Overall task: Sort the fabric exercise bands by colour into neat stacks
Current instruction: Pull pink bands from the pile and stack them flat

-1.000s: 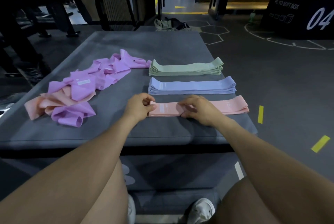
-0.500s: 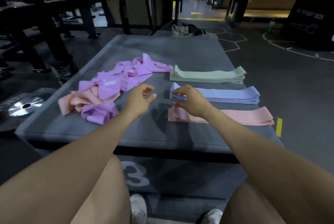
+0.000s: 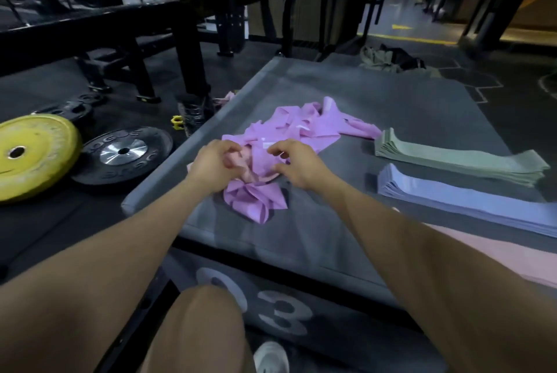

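Both hands are over the loose pile (image 3: 289,137) of purple and peach bands at the worktop's (image 3: 391,95) centre. The left hand (image 3: 211,166) curls its grip into the peach fabric; the right hand (image 3: 297,166) has its fingers bent over purple fabric, hold unclear. At 3 o'clock lie the green stack (image 3: 461,158), blue stack (image 3: 470,204) and pink stack (image 3: 494,252).

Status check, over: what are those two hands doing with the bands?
Left hand and right hand both at unsorted pile, fingers curled; grip unclear. Green stack, blue stack done. Nothing blocking.
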A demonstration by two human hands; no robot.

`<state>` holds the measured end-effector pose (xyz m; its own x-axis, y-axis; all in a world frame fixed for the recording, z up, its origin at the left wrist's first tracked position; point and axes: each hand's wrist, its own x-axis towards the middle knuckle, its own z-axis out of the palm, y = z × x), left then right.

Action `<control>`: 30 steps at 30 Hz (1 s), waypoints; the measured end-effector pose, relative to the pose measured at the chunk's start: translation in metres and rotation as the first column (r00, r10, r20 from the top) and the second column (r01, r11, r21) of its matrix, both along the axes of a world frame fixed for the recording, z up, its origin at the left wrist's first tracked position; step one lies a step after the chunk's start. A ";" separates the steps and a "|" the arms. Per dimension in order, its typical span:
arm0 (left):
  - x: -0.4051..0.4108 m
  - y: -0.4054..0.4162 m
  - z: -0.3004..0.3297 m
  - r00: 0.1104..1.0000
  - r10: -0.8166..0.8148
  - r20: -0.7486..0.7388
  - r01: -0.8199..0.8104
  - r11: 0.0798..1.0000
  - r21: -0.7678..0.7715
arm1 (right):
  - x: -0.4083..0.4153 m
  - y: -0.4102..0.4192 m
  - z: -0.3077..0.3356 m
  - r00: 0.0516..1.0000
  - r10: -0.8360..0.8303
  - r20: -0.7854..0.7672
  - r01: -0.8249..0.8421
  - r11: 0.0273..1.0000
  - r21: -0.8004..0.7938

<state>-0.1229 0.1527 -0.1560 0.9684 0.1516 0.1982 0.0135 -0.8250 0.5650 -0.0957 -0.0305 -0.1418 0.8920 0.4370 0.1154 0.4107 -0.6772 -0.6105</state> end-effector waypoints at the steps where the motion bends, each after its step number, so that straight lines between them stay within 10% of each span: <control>1: -0.001 0.003 -0.002 0.999 -0.036 -0.020 0.036 0.999 0.007 | 0.002 0.007 -0.003 1.000 0.005 -0.008 -0.005 1.000 -0.001; 5: -0.001 0.011 -0.005 0.997 -0.078 -0.011 0.078 0.996 0.036 | 0.006 0.022 -0.010 0.999 0.035 -0.036 -0.035 0.999 0.012; 12: 0.005 0.010 0.024 0.995 -0.036 0.098 0.071 0.922 -0.381 | 0.015 0.020 0.004 1.000 0.031 -0.003 -0.031 0.997 -0.066; 21: 0.002 -0.003 0.091 0.969 -0.158 0.187 0.239 0.781 -0.576 | 0.012 0.021 0.061 0.975 -0.006 0.221 -0.005 0.999 0.051; 30: -0.006 -0.006 0.142 0.979 -0.182 0.089 0.186 0.634 -0.751 | -0.002 0.012 0.118 0.993 -0.087 0.081 0.057 0.946 0.321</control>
